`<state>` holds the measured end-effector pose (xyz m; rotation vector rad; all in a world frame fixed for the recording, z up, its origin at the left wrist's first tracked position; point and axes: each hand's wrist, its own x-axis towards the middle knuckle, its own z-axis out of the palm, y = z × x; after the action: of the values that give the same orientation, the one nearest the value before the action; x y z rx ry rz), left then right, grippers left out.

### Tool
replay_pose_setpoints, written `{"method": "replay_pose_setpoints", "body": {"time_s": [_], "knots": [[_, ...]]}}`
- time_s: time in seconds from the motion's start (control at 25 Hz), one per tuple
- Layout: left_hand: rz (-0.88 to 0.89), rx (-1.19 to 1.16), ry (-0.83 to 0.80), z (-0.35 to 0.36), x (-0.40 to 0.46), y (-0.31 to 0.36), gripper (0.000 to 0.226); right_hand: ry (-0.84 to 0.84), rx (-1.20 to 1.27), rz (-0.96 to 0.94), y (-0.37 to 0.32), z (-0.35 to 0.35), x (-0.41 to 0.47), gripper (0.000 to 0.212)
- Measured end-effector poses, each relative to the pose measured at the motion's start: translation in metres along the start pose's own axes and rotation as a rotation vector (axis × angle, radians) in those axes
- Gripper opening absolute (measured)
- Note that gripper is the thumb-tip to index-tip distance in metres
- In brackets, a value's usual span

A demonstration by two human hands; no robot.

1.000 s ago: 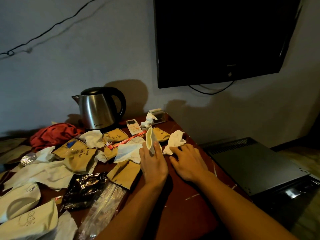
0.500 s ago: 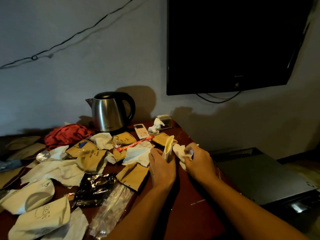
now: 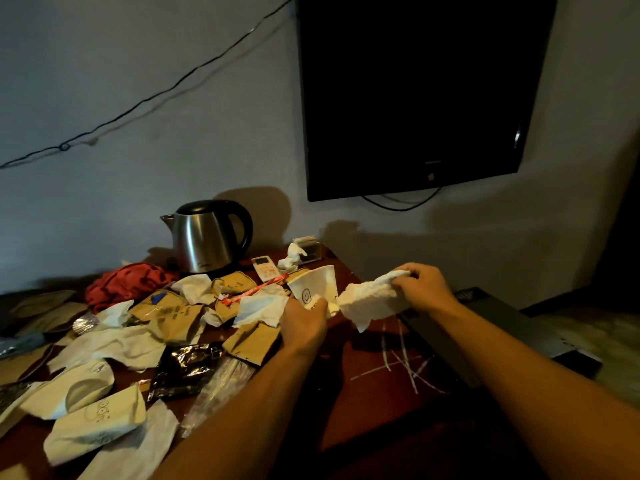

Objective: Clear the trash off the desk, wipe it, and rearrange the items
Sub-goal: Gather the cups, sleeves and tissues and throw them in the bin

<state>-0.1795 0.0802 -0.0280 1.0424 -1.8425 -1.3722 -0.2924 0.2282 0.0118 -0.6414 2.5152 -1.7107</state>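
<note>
- left hand (image 3: 303,322) grips flattened white paper cup (image 3: 315,289) by its lower edge, raised above desk (image 3: 377,379)
- right hand (image 3: 420,287) pinches crumpled white tissue (image 3: 372,301), held up just right of cup
- more tissues, brown sleeves, black foil wrapper (image 3: 185,370) litter desk's left side
- steel kettle (image 3: 204,239), red cloth (image 3: 130,284) at back by wall

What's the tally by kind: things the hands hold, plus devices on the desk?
paper cup, in left hand: 1
tissue, in right hand: 1
electric kettle: 1
remote control: 1
Total: 4
</note>
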Motion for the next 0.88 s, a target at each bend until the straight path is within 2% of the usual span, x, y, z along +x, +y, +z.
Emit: {"method": "replay_pose_setpoints", "body": {"time_s": [0.2, 0.32, 0.52, 0.68, 0.88], "knots": [[0.113, -0.011, -0.081, 0.007, -0.017, 0.011, 0.052, -0.006, -0.032, 0.033, 0.002, -0.05, -0.01, 0.02], [0.2, 0.027, -0.137, 0.02, -0.033, 0.019, 0.055, 0.016, 0.007, 0.054, 0.013, -0.077, -0.015, 0.032], [0.29, 0.064, -0.231, 0.057, -0.058, 0.029, 0.078, 0.047, -0.046, 0.08, 0.035, -0.122, -0.024, 0.04], [0.421, 0.161, -0.314, 0.098, -0.087, 0.033, 0.061, 0.046, -0.06, 0.14, 0.055, -0.16, -0.03, 0.034], [0.445, 0.217, -0.436, 0.149, -0.125, 0.035, 0.047, 0.076, -0.133, 0.198, 0.088, -0.193, -0.049, 0.029]]}}
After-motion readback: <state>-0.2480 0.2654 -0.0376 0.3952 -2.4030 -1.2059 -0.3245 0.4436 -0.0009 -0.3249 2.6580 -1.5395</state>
